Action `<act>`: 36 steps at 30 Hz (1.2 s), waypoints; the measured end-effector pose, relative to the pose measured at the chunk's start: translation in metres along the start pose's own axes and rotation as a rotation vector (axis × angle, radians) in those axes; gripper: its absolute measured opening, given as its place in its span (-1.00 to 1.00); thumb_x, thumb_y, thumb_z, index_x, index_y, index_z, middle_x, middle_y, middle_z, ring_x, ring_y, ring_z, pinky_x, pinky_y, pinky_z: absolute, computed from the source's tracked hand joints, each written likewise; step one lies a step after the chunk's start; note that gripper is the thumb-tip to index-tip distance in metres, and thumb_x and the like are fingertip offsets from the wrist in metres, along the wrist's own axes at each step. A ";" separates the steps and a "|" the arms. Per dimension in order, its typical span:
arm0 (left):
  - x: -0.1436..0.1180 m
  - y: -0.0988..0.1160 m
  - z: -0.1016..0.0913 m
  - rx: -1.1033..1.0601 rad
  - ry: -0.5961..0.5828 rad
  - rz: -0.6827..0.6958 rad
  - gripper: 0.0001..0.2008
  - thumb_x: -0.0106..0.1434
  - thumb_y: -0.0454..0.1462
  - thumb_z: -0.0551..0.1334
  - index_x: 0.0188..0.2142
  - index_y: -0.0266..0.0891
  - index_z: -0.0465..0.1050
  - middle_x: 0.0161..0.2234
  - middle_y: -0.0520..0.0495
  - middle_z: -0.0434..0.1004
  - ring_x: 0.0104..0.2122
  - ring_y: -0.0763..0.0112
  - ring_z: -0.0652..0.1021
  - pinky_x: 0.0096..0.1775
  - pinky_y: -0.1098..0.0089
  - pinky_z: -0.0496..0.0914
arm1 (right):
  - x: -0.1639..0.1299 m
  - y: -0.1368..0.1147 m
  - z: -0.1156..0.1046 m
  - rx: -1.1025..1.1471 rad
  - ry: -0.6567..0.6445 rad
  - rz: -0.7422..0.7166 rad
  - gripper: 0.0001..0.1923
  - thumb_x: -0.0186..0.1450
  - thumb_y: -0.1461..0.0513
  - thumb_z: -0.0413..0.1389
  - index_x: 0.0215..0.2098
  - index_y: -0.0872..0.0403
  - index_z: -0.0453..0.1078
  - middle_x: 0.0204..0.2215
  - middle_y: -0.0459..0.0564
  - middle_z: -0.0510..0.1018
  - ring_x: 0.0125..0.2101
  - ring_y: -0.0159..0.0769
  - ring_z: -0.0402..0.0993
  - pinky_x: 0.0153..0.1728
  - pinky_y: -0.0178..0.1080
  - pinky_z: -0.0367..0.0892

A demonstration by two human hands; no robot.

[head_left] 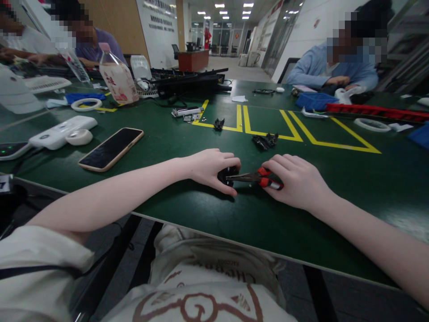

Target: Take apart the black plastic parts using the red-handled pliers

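In the head view, my left hand (214,169) is closed around a small black plastic part (227,175), holding it low over the green table. Fingers cover much of the part, so its exact kind cannot be made out. My right hand (296,181) grips needle-nose pliers (266,178) by their red-and-black handles. The pliers' long jaws point left, and their tips meet the black part. Beyond my hands lie a piece of broken black plastic (265,141) and a smaller black fragment (219,124).
A phone (111,149) and a white device (63,132) lie left of my hands. Behind them stands a bottle (118,78). Black parts (191,84) are piled farther back, near a blue tray (315,101). Yellow tape (275,133) marks the table. Other people sit across it.
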State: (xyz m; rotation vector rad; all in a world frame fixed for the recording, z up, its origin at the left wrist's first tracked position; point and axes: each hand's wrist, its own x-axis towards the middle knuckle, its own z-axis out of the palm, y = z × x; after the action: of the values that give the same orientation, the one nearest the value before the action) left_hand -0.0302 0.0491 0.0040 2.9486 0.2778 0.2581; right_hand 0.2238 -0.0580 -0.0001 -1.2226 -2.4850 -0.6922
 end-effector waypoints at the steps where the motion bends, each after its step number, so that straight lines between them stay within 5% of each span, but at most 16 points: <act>1: 0.000 0.000 0.000 0.002 -0.001 -0.003 -0.37 0.19 0.23 0.25 -0.01 -0.21 0.39 -0.11 -0.14 0.53 -0.22 0.21 0.55 -0.15 0.31 0.29 | 0.000 0.000 0.000 -0.001 0.002 -0.001 -0.80 0.27 0.19 0.08 -0.19 0.13 0.41 -0.31 0.13 0.53 -0.36 -0.13 0.40 -0.34 -0.14 0.29; 36: 0.000 0.003 -0.001 0.002 0.016 -0.027 -0.39 0.21 0.23 0.22 -0.06 -0.22 0.39 -0.14 -0.13 0.54 -0.26 0.23 0.55 -0.16 0.31 0.28 | 0.001 0.001 0.005 0.281 -0.022 0.139 -0.78 0.20 0.18 0.14 -0.19 0.07 0.38 -0.29 0.06 0.57 -0.33 -0.14 0.49 -0.34 -0.15 0.36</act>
State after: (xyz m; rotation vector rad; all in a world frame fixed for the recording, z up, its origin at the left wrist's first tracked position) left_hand -0.0296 0.0467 0.0051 2.9440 0.3202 0.2776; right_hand 0.2242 -0.0543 -0.0038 -1.2828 -2.3849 -0.2841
